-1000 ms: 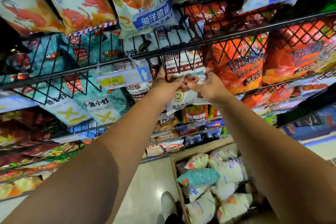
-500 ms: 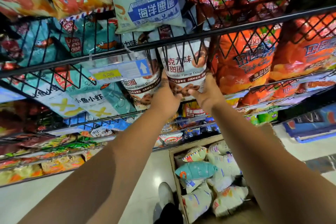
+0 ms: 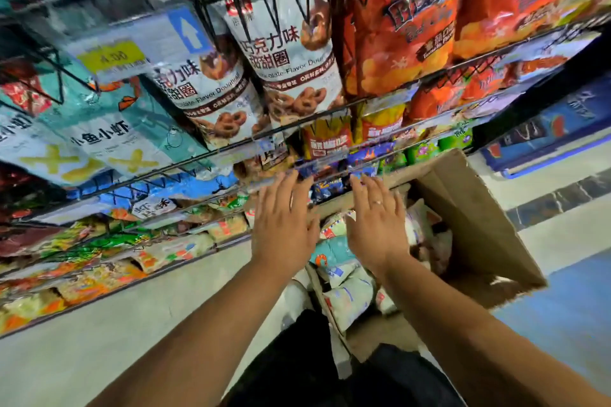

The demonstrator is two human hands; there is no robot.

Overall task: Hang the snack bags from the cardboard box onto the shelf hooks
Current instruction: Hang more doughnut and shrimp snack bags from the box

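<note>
Head-worn view looking down a shop aisle. Both bare hands hover palm-down near the centre, the left hand (image 3: 284,231) and the right hand (image 3: 377,235) side by side, fingers (image 3: 286,188) straight, slightly apart, holding nothing. Below them, toward five o'clock, an open cardboard box (image 3: 476,218) on the floor (image 3: 99,357) holds the loose snack bags (image 3: 347,297), pale and puffy. They look light, air-filled, crinkly and slippery, with contents that are likely brittle; the flat top seam is probably the best place to pinch. At twelve o'clock, chocolate doughnut bags (image 3: 291,53) hang on the wire shelf (image 3: 337,43). Orange bags (image 3: 403,20) crowd in at one o'clock, and a yellow price tag (image 3: 110,56) sits at ten. The rails and hanging packs would likely hinder reaching the hooks.
</note>
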